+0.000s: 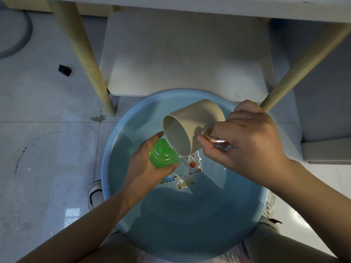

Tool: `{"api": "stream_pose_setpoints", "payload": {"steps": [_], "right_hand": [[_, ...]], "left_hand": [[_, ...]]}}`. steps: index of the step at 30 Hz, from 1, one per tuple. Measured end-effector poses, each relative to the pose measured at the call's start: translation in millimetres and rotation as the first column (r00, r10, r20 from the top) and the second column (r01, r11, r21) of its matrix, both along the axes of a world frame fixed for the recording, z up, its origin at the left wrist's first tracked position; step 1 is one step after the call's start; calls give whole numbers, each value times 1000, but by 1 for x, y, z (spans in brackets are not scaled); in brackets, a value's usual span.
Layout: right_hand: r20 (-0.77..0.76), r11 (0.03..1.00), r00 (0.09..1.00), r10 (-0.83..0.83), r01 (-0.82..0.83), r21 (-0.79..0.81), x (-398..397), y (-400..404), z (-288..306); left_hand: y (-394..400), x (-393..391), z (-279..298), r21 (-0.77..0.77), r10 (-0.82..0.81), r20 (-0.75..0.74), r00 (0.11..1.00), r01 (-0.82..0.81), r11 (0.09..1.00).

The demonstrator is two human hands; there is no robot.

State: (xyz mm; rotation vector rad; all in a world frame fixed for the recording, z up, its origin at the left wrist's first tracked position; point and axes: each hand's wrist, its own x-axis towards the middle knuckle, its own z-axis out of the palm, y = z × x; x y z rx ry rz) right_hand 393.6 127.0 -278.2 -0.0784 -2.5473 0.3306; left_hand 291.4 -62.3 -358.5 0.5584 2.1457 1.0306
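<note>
A beige mug [190, 126] with a shiny gold handle [214, 138] hangs tilted over a round blue basin [247, 215], its mouth turned toward the lower left. My right hand [247, 147] grips the mug by that handle. My left hand [146, 168] holds a translucent green ribbed cup [163, 154] just below and left of the mug's rim. The mug's lip touches or nearly touches the green cup. Water fills the basin, and cartoon stickers [191, 162] show on its bottom.
The basin sits on a pale tiled floor between my knees and shoes [95, 194]. Two wooden table legs [89, 59] [303, 63] slant down behind it, with a white shelf [186, 54] between them. A small black block [65, 70] lies on the floor at left.
</note>
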Motion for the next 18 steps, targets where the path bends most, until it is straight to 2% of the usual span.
{"api": "stream_pose_setpoints", "payload": {"steps": [18], "right_hand": [[-26, 992, 996, 84, -81, 98, -3, -3, 0]], "left_hand": [[1, 2, 3, -4, 26, 3, 1000, -26, 1000]]}}
